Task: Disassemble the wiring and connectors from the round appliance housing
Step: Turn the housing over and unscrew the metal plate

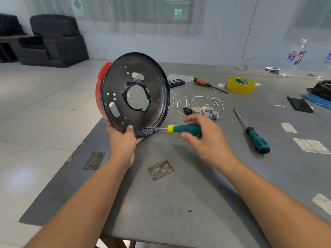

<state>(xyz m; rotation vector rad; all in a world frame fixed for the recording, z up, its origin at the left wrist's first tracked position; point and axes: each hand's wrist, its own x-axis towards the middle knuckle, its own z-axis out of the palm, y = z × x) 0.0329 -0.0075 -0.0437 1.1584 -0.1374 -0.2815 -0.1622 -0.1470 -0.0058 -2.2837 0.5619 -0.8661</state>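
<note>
The round appliance housing point(121, 90), black inside with a red outer shell, stands on edge at the table's left side. My left hand point(123, 140) grips its lower rim, thumb inside. My right hand point(204, 136) holds a green screwdriver with a yellow collar point(184, 129); its tip touches a screw near the housing's bottom edge. Loose white wires with brass terminals point(202, 102), a black socket point(187, 111) and grey connector blocks point(209, 112) lie on the table behind my right hand.
On the grey table point(179, 194) lie a second green screwdriver point(254, 135), an orange-handled screwdriver point(207, 84), a yellow tape roll point(240, 85), a black remote point(176, 82) and plastic bottles point(293, 58). A black and blue object point(320, 92) sits at the right edge.
</note>
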